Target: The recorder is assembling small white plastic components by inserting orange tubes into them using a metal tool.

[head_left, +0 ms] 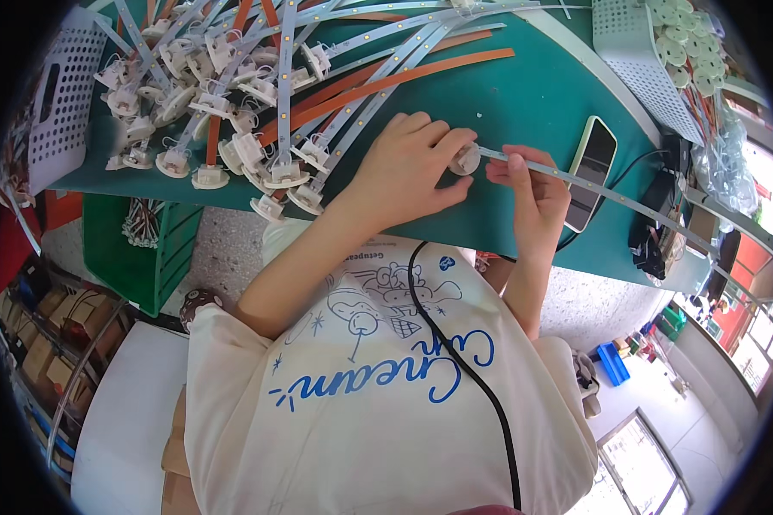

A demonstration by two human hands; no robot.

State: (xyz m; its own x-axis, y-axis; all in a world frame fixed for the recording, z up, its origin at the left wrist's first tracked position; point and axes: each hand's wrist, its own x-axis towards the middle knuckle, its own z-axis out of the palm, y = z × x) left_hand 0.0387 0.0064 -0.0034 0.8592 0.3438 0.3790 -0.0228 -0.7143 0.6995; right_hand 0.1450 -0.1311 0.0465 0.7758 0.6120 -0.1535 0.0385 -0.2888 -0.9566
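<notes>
Over the green table's near edge, my left hand (412,172) is closed, thumb and fingers around a small round white cap (465,160). My right hand (537,202) pinches a narrow LED strip (614,194) close to the cap. One end of this strip meets the cap, and its other end runs off to the right past the table's edge. Left of my hands lies a heap of LED strips (284,86), some white and some orange-backed, with white round caps (251,150) wired to their ends. Fine detail between my left fingers is hidden.
A phone (591,172) lies just right of my right hand, beside a black cable. White perforated baskets stand at the far left (64,94) and far right (631,64), the right one beside stacked round discs (687,39). Below the table's left side sits a green crate (172,257).
</notes>
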